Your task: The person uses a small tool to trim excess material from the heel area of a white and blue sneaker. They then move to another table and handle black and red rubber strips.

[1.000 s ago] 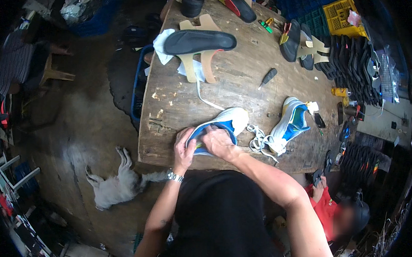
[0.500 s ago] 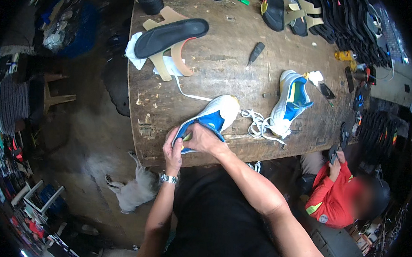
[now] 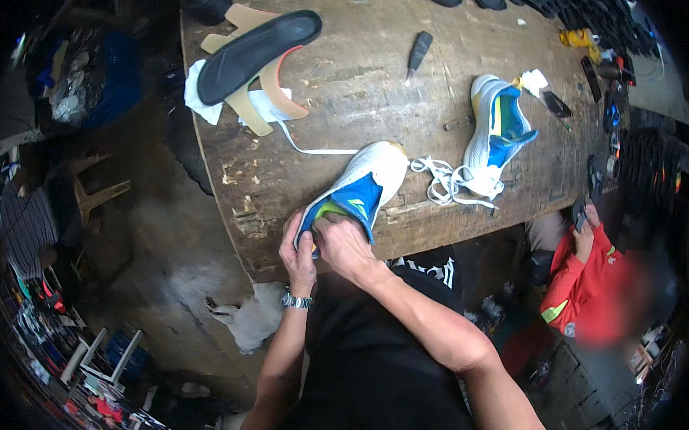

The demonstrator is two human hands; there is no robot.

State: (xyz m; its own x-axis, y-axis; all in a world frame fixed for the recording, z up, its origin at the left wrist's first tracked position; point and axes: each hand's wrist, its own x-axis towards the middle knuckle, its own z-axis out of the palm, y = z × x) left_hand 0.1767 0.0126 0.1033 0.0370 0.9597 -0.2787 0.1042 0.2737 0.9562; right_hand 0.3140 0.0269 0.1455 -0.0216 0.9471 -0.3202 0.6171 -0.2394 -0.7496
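A white sneaker (image 3: 386, 170) with a blue inside lies at the table's near edge, its toe pointing away and to the right. My left hand (image 3: 300, 251) is closed round its heel, the thumb over the collar. The curled fingers of my right hand (image 3: 344, 244) dip into the opening; the fingertips, and whatever they grip, are hidden inside. A matching sneaker (image 3: 482, 121) rests on its own to the right. Loose white laces (image 3: 445, 181) trail beside it, between the two shoes. Another white lace (image 3: 320, 151) runs left from the first sneaker.
On the worn wooden table (image 3: 351, 83), a black sandal sole (image 3: 259, 59) with tan straps lies at far left. A dark-handled pointed tool (image 3: 420, 51) is near the middle. Black soles (image 3: 580, 21) crowd the far right. A person in red (image 3: 583, 278) sits at right; a pale animal (image 3: 255, 319) lies below left.
The view has shifted, so the table sits differently in the picture. My right fingers have curled deeper into the sneaker's opening. My left hand keeps hold of the heel.
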